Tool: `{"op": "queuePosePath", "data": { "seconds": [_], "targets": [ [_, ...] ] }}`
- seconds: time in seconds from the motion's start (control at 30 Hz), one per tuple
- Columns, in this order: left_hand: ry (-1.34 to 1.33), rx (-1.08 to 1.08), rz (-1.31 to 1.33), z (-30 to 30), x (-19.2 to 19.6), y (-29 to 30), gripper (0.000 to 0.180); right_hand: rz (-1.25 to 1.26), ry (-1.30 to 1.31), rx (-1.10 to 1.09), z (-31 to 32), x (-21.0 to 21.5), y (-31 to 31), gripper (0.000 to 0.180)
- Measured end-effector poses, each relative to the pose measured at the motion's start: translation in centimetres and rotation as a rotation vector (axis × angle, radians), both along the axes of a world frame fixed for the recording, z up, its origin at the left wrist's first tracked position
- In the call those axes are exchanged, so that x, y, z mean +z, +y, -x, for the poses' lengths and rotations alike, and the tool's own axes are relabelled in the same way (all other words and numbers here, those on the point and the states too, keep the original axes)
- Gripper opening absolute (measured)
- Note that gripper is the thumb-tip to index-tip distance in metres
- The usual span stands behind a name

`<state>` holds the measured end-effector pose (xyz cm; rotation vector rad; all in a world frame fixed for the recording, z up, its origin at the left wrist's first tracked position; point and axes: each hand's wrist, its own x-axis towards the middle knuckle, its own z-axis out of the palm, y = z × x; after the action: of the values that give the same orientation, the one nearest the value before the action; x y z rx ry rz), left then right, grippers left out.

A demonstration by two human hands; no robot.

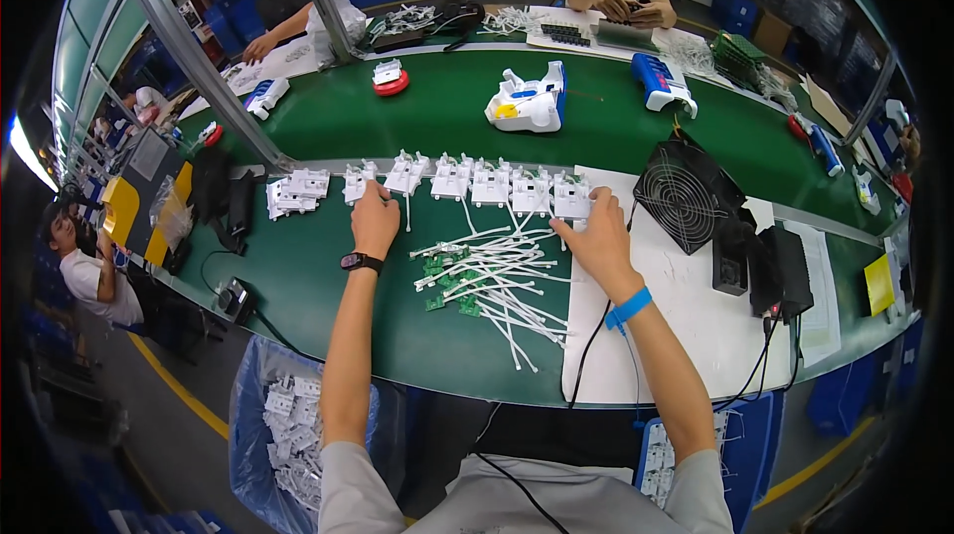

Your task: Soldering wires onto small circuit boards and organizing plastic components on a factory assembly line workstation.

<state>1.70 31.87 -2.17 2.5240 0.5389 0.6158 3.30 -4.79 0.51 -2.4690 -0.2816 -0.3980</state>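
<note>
A row of several white plastic housings (451,179) runs across the green bench in front of me, some with white cables trailing off them. At the row's left end my left hand (375,223) has its fingers closed on the near right edge of a white housing (356,179). My right hand (600,244) grips the housing at the right end (571,196), thumb at its near edge and fingers at its right side. Between my forearms lies a loose pile of white cables (507,276) with small green circuit boards (459,281) at their left ends.
Stacked white housings (296,193) sit left of the row. A black fan (686,194) and black power boxes (777,271) stand to the right, wires hanging down. Beyond runs a green conveyor (437,117) carrying blue-and-white device shells (532,97). A lined bin (293,435) is below left; people work opposite.
</note>
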Motion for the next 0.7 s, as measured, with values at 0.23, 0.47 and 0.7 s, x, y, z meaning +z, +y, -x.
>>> {"op": "queuePosePath", "data": {
  "seconds": [0.23, 0.47, 0.7],
  "targets": [
    [0.154, -0.107, 0.223, -2.3, -1.1, 0.1, 0.023, 0.072, 0.109, -0.013, 0.3, -0.3, 1.4, 0.047],
    [0.237, 0.065, 0.024, -1.9, 2.2, -5.1, 0.060, -0.013, 0.093, 0.098, 0.4, -0.5, 1.3, 0.028],
    [0.144, 0.105, -0.101, -1.2, 2.5, -6.7, 0.092, -0.223, 0.001, 0.139, -0.5, -1.8, 1.0, 0.008]
  ]
}}
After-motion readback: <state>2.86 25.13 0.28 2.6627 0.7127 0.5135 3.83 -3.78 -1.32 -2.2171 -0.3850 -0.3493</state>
